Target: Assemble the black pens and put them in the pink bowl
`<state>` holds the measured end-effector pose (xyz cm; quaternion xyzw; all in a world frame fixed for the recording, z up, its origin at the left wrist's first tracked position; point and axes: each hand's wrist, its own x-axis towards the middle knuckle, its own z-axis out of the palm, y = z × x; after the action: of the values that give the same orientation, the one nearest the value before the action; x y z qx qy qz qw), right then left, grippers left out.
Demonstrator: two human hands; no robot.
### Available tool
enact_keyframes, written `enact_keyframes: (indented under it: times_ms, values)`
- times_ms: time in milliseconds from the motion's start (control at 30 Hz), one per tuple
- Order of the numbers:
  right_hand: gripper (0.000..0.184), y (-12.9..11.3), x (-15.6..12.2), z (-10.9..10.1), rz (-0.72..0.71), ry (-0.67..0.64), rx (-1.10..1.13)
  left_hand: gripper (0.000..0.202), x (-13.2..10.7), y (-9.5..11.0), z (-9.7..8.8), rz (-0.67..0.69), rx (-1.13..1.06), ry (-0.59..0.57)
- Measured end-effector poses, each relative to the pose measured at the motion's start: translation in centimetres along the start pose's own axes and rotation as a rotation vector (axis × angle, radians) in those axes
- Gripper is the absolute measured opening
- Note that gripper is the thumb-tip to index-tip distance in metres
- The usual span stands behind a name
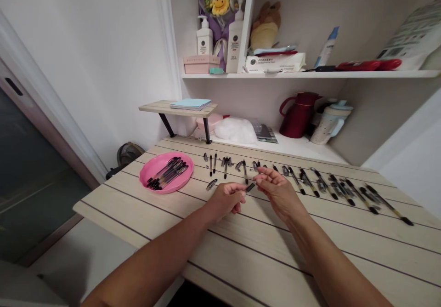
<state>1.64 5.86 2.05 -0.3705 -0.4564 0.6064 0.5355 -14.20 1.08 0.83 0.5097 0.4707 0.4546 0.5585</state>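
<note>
Over the middle of the table my left hand (229,199) is closed, thumb and forefinger pinching one end of a short black pen part (250,187). Close against its other end, my right hand (275,190) is closed in a pinch too; what lies between those fingertips is too small to make out. Just beyond my left hand a loose pen cap (212,184) lies on the wood. Past my fingers stands a row of pens taken apart, among them a slim pen barrel (245,171). A pink tray (144,167) on the left holds several capped pens (170,173).
More pens and caps (351,192) stretch along the right side of the slatted table (138,210). A small raised stand (151,107) carries a blue notebook (191,103). At the back are a red jug (299,114), a light tumbler (330,123) and a white plastic bag (236,130).
</note>
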Motion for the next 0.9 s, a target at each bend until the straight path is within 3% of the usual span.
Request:
enact_keyframes:
  times_ms: [400,700,900]
  values:
    - [0.028,-0.1,-0.5,-0.1,0.109,-0.119,0.062,0.036,-0.2,0.4,0.2,0.024,-0.041,0.013]
    - [0.028,0.7,-0.4,0.5,0.061,-0.051,-0.015,0.029,-0.3,0.2,1.1,0.070,-0.003,0.139]
    - [0.027,0.9,-0.4,0.5,0.035,-0.065,-0.005,0.029,-0.3,0.2,1.0,0.095,-0.021,0.120]
